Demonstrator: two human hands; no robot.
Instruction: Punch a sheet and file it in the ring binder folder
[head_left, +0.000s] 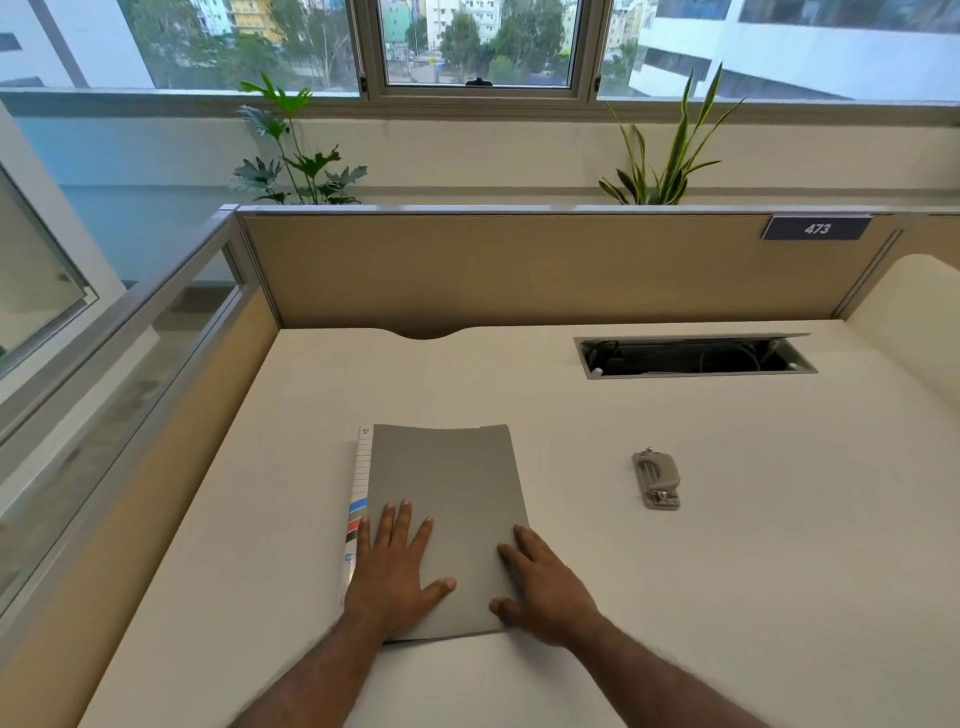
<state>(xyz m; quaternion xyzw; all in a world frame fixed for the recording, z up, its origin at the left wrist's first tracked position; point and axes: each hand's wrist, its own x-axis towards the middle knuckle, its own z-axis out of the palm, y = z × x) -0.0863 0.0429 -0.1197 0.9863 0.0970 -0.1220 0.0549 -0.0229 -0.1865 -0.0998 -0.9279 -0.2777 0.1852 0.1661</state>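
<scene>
A grey ring binder folder (447, 483) lies closed and flat on the cream desk (727, 571), its spine with lined label and coloured stripes (358, 499) facing left. My left hand (395, 566) rests palm down on the cover's near left part, fingers spread. At the cover's near right edge my right hand (545, 587) lies with fingers bent on that edge. A grey hole punch (656, 479) sits on the desk to the right of the folder, apart from both hands. No loose sheet is visible.
A tan partition (519, 270) with a "473" tag (816, 228) closes the desk's far side, and a glass-topped divider (156, 364) runs along the left. An open cable tray (693, 356) is recessed at the back right. Two plants stand behind the partition.
</scene>
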